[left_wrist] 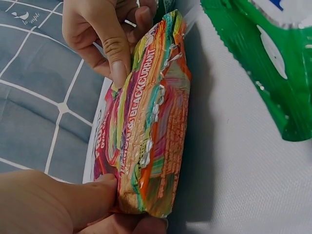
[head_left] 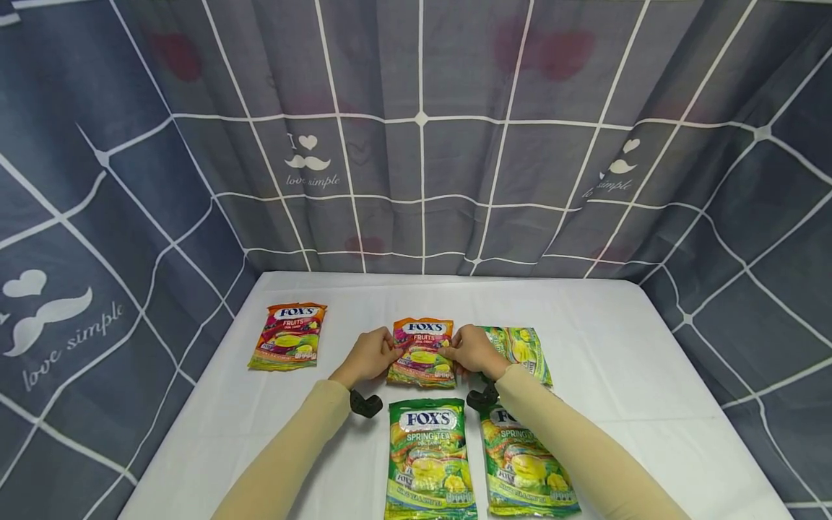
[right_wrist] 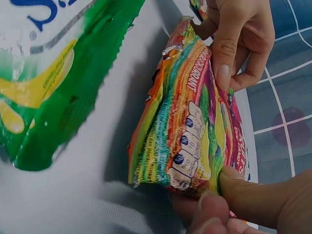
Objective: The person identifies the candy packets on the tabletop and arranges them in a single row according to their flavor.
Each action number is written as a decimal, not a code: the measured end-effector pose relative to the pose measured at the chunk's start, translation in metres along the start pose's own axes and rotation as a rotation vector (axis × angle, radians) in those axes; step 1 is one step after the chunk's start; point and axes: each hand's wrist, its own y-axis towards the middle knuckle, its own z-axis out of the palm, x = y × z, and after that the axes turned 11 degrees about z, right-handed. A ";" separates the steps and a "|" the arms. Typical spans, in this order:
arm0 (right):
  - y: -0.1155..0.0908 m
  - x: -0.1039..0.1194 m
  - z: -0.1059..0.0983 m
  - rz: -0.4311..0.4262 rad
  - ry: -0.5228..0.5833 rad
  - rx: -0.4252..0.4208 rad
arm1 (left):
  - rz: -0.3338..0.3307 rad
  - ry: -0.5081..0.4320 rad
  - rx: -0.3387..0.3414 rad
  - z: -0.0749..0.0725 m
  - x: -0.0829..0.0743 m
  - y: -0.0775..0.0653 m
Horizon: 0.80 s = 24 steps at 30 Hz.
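In the head view an orange and red bag of Fox's fruits candy (head_left: 422, 355) is held at the middle of the table, its printed face up. My left hand (head_left: 370, 354) pinches its left edge and my right hand (head_left: 477, 352) its right edge. Both thumbs press on the front of the candy bag (left_wrist: 141, 117) while the other fingers curl behind it. From the right wrist, the bag's lower seam (right_wrist: 156, 122) shows crinkled, with a shadow under it on the white cloth.
A matching fruits bag (head_left: 289, 336) lies at the left. Green spring tea bags lie nearby: one in front (head_left: 429, 462), one under my right forearm (head_left: 526, 469), and a yellow-green bag (head_left: 520, 347) beyond my right wrist. Grey checked curtains (head_left: 390, 159) surround the white table (head_left: 598, 339).
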 end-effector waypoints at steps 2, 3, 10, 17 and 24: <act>-0.001 0.001 0.001 -0.005 0.011 0.003 | 0.006 0.008 -0.007 -0.001 0.000 0.000; -0.001 0.002 0.001 -0.009 0.014 0.004 | 0.007 0.012 -0.009 -0.002 0.000 -0.001; -0.001 0.009 0.004 -0.034 0.017 -0.009 | 0.016 0.023 -0.021 -0.010 0.000 -0.003; 0.005 0.024 0.011 -0.041 0.018 -0.031 | 0.006 0.034 -0.035 -0.028 0.001 -0.008; 0.019 0.045 0.023 -0.034 0.038 -0.040 | -0.018 0.078 -0.045 -0.050 0.007 -0.013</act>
